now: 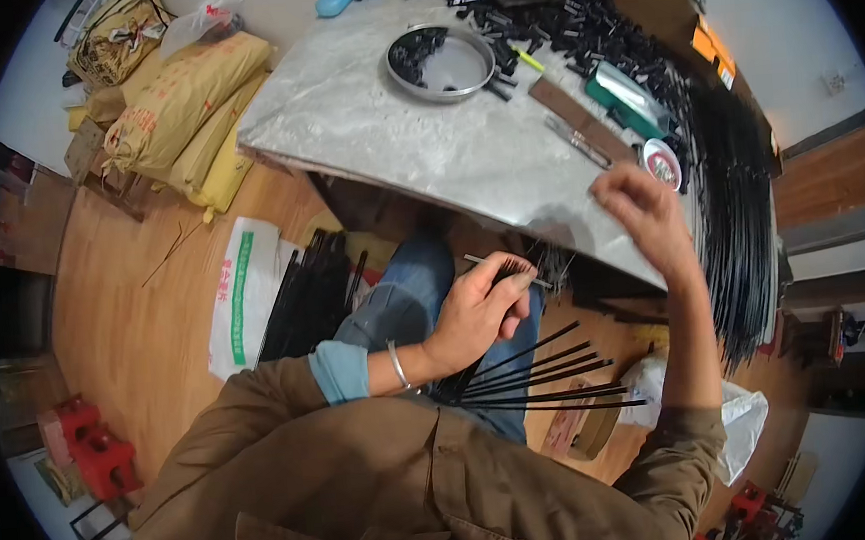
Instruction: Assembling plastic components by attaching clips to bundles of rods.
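Left hand [476, 312] grips a bundle of thin black rods [540, 373], fingers pinching them; right hand [644, 217], fingers curled loosely, lifts at two o'clock over the desk [423, 140]. Best keep the bundle tight.

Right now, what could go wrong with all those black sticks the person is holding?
The left hand grips a fanned bundle of thin black rods over the lap; some could slip out onto the wooden floor. The right hand hovers at the table edge near a small round tin, which might get knocked off. The rod tips could poke fingers.
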The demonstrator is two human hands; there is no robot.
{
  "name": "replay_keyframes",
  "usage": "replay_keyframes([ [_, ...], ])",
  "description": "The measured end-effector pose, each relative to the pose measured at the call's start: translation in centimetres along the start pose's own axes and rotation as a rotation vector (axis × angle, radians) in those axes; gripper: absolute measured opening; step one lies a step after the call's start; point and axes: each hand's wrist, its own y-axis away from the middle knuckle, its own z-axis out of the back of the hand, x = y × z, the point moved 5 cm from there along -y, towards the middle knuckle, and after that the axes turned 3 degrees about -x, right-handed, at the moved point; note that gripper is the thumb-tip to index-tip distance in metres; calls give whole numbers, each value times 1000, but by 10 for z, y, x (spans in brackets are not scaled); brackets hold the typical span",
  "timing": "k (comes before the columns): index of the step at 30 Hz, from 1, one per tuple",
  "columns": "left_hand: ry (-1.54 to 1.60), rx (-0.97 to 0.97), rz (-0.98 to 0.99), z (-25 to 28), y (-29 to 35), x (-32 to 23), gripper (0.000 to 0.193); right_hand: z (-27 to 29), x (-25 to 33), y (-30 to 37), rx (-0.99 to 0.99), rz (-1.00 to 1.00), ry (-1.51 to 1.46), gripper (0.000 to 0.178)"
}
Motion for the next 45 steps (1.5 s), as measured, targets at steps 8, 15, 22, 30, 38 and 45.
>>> replay_keyframes([
  [8,12,37,-61,-3,23,7,24,-49,38,89,-6,-30,76,9],
  [15,-34,12,-91,-6,30,0,23,-53,39,97,-14,14,61,9],
  [22,12,36,-78,-9,21,7,23,-52,29,98,-66,21,-12,12],
  [30,46,59,-41,-11,18,12,26,-47,20,101,-102,73,-40,11],
  [38,-2,35,-23,-18,17,12,28,-44,16,105,-123,102,-18,13],
  [45,10,54,-28,-19,17,14,25,-39,35,104,-154,289,174,14],
])
